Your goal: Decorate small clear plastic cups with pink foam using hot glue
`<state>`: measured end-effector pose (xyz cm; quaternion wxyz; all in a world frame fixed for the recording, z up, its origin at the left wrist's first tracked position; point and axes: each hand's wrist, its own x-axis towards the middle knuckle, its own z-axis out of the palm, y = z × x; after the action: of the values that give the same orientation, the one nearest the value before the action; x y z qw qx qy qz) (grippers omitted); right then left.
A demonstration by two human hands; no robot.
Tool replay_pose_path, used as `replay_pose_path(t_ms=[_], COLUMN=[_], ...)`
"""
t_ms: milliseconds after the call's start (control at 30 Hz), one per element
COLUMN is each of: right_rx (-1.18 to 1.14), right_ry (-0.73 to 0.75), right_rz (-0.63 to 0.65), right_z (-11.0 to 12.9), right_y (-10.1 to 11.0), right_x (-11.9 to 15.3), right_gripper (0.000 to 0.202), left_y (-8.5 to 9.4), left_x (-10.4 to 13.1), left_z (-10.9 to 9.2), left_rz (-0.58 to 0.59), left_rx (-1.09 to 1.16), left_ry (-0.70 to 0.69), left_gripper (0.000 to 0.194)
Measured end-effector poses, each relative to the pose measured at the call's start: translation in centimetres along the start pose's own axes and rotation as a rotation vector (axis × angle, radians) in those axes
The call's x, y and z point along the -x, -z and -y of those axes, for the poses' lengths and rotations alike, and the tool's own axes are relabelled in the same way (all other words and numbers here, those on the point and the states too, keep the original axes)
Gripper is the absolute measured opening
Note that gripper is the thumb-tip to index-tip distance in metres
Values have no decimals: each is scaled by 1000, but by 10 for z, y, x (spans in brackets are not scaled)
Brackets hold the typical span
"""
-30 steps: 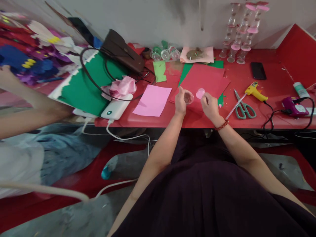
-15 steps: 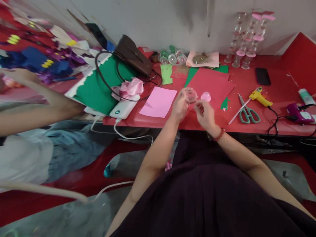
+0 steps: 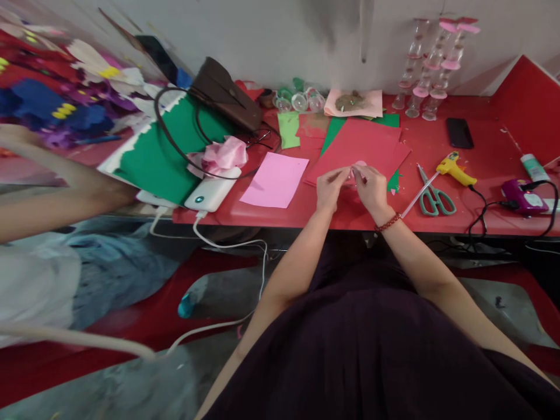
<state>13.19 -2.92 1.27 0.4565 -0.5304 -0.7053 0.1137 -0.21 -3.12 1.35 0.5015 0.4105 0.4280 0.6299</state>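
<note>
Over the red paper (image 3: pixel 350 143), my left hand (image 3: pixel 330 189) and my right hand (image 3: pixel 371 188) meet at the fingertips. My left hand is closed around a small clear plastic cup (image 3: pixel 350 181), mostly covered by the fingers. The right fingertips pinch together at the cup's rim; whatever lies between them is too small to make out. Just behind the fingers a pink round piece (image 3: pixel 360 163) shows in part. Right of my hands lie grey-green scissors (image 3: pixel 437 201) and a yellow glue gun (image 3: pixel 455 169) with a clear glue stick in its back.
Pink paper (image 3: pixel 275 181), a white power bank (image 3: pixel 213 189) and a brown bag (image 3: pixel 227 96) are on the left. Clear cups (image 3: pixel 300 102) and stacked cup columns (image 3: pixel 433 70) stand at the back. A phone (image 3: pixel 459 133) lies right. Another person's arm (image 3: pixel 61 186) reaches in from the left.
My hands have come together, the right fingertips now at the cup. The cup has tipped and is more covered. The pink round piece is now partly hidden behind my fingers.
</note>
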Motion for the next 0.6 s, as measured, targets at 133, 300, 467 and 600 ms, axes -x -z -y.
replay_pose_path(t_ms=[133, 300, 467, 600], right_rx=[123, 202, 217, 247], right_ry=[59, 58, 52, 74], right_rz=[83, 141, 192, 179], right_z=[2, 2, 2, 3], right_y=[0, -2, -3, -3], right_x=[0, 1, 1, 1], right_gripper=[31, 30, 30, 28], left_y=[2, 4, 3, 4], left_x=[-4, -6, -6, -5], left_z=[-1, -2, -2, -2], left_rz=[5, 8, -4, -1], left_rx=[35, 45, 59, 57], left_ry=[82, 90, 79, 107], left_gripper=[27, 16, 9, 10])
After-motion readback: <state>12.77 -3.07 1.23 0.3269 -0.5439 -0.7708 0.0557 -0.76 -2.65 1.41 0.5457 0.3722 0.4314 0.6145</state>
